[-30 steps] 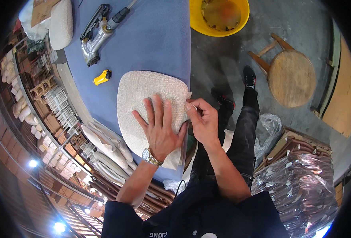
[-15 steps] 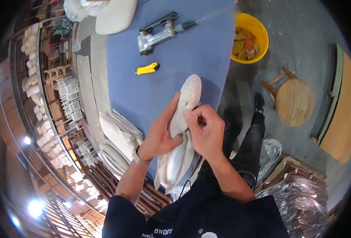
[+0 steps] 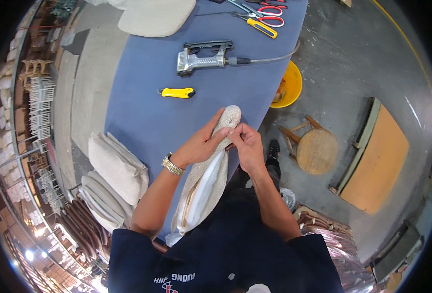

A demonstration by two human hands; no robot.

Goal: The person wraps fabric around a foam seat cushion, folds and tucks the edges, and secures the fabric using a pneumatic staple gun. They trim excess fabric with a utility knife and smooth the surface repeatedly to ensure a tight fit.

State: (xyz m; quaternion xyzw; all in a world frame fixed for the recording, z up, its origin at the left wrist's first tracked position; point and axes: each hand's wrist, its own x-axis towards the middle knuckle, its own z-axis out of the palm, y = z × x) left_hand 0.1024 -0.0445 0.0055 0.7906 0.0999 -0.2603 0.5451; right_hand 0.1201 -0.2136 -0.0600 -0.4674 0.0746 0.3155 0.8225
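A narrow beige upholstered cushion (image 3: 233, 115) is held in front of me, tilted, its far rounded end over the blue table. Its fabric gapes along the near part, where white padding (image 3: 204, 193) and a thin brown edge show. My left hand (image 3: 201, 144) is wrapped round the cushion from the left, thumb on its upper face. My right hand (image 3: 247, 149) pinches the fabric at the right edge, fingertips close to the left thumb. Beyond the hands lie a yellow utility knife (image 3: 178, 93) and a silver staple gun (image 3: 204, 61) with its air hose.
Scissors with red handles (image 3: 272, 17) and a yellow-handled tool (image 3: 262, 28) lie at the table's far end, near a pale cushion (image 3: 155, 17). Folded beige covers (image 3: 121, 166) sit at left. A yellow bucket (image 3: 294, 85) and wooden stool (image 3: 317, 151) stand on the floor at right.
My view has shifted, bringing the scissors into sight. The right hand's fingers have drawn in to a pinch near the left thumb, and more of the white padding shows.
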